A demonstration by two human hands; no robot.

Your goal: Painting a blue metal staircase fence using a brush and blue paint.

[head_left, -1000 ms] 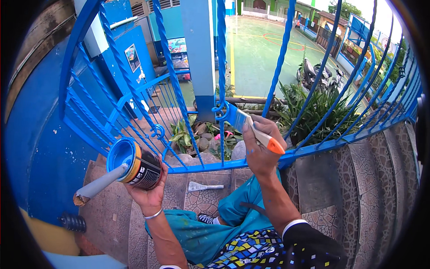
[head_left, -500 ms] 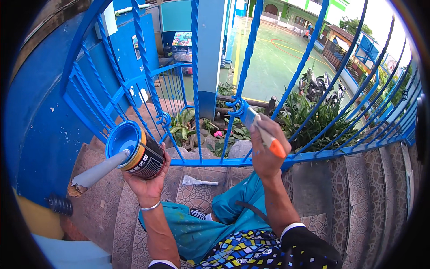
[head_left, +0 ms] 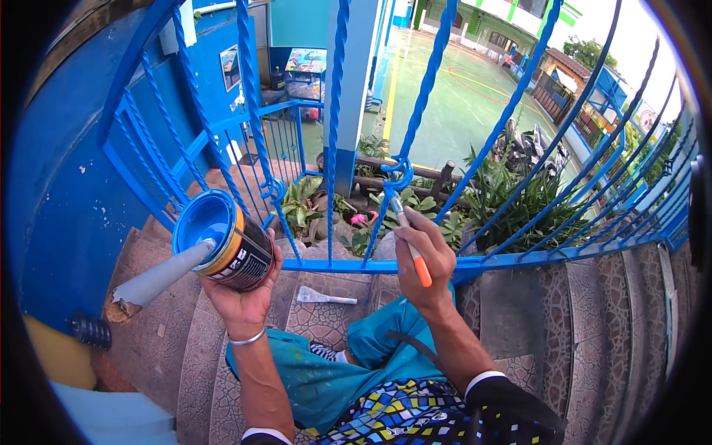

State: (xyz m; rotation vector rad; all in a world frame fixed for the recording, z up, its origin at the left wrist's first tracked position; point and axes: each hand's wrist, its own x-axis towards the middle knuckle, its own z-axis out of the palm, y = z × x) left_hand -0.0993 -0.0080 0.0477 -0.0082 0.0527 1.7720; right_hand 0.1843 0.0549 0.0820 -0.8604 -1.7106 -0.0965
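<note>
My left hand (head_left: pixel 243 300) is closed around a paint can (head_left: pixel 245 256), tilted so its blue-coated inside shows. A grey tube-like stick (head_left: pixel 167 276) juts out over the can's rim; its other end is hidden in the can. In my right hand (head_left: pixel 428 259) is a paintbrush (head_left: pixel 412 245) with a pale handle and an orange end. Its bristles touch a blue twisted bar (head_left: pixel 383 215) of the railing, just below a curled scroll (head_left: pixel 397 174).
A second brush-like tool (head_left: pixel 326 297), whitish, lies on the stone-patterned step near my legs. The railing's bottom rail (head_left: pixel 341 265) crosses ahead. Beyond it are plants (head_left: pixel 519 189) and a green court (head_left: pixel 437 96). A blue wall (head_left: pixel 67 222) curves along the left.
My right hand has lowered and turned, bringing the brush from the scroll to the bar beneath it. The left hand still holds the can in nearly the same place.
</note>
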